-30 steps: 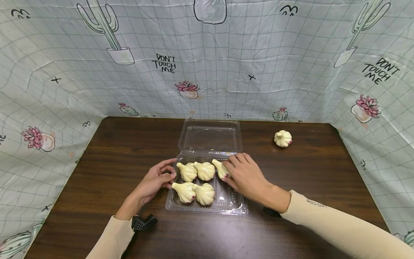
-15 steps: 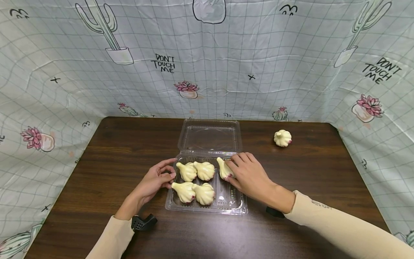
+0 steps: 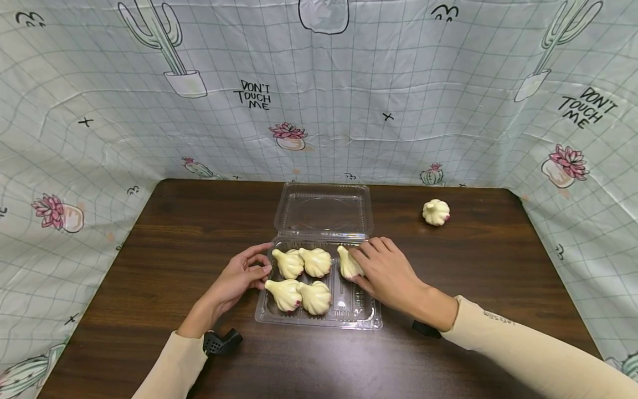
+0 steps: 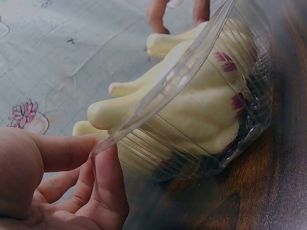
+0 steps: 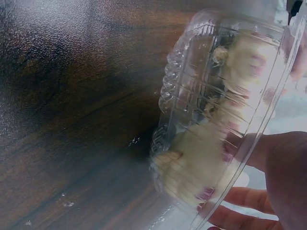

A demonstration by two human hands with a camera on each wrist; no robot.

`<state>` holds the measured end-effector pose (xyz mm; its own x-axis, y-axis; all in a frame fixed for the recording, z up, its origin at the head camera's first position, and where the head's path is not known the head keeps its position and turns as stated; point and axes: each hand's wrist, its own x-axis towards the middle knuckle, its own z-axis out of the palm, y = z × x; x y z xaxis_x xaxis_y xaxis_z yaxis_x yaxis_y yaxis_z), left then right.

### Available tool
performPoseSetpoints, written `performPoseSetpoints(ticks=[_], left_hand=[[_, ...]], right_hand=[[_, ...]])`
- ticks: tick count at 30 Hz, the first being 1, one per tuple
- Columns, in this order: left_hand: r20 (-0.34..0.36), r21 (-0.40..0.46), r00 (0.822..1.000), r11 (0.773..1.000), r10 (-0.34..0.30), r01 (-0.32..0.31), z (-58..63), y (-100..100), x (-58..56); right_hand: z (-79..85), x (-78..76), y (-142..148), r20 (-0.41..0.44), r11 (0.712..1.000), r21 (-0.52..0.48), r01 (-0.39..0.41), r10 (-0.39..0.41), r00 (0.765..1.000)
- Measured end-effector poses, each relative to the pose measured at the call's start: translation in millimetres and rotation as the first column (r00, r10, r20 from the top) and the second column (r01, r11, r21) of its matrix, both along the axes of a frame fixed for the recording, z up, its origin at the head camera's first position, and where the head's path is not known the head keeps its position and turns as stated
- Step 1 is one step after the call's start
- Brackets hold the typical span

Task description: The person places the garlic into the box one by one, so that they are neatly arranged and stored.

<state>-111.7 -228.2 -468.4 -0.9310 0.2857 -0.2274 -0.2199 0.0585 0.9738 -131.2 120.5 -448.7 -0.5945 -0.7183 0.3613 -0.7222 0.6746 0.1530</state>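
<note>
A clear plastic clamshell container [image 3: 354, 317] sits on the table with several cream garlic bulbs [image 3: 315, 299] in its left part, their stems pointing left. Between thumb and fingers my left hand [image 3: 241, 280] pinches the container's left rim [image 4: 144, 112], plain in the left wrist view. My right hand [image 3: 386, 271] reaches into the back right of the container and grips another garlic bulb [image 3: 349, 265], its stem towards the back left. Through the clear wall in the right wrist view, the thumb lies against this bulb [image 5: 192, 158]. The hand hides part of it in the head view.
The container's hinged lid [image 3: 324, 210] lies folded back behind it. One more garlic bulb [image 3: 436, 213] rests at the back right of the dark wooden table [image 3: 199, 221]. A patterned cloth [image 3: 319, 111] hangs behind and at both sides.
My right hand has moved slightly right with the garlic bulb inside the container, widening the gap from the bulbs on the left. My left hand has stayed at the rim.
</note>
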Motion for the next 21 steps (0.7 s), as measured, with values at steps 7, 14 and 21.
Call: performPoseSetpoints(ticks=[7, 14, 21], left_hand=[[-0.001, 0.001, 1.0, 1.0, 0.0, 0.0, 0.8, 0, -0.1], [-0.002, 0.0, 1.0, 1.0, 0.001, -0.001, 0.2, 1, 0.0], [-0.004, -0.003, 1.0, 1.0, 0.001, -0.001, 0.4, 0, 0.2]], right_hand=[[-1.2, -2.8, -6, 0.01, 1.0, 0.001, -0.006, 0.006, 1.0], [-0.8, -3.6, -11, 0.012, 1.0, -0.002, -0.008, 0.008, 1.0], [-1.0, -1.8, -6, 0.016, 1.0, 0.004, 0.0, 0.0, 1.0]])
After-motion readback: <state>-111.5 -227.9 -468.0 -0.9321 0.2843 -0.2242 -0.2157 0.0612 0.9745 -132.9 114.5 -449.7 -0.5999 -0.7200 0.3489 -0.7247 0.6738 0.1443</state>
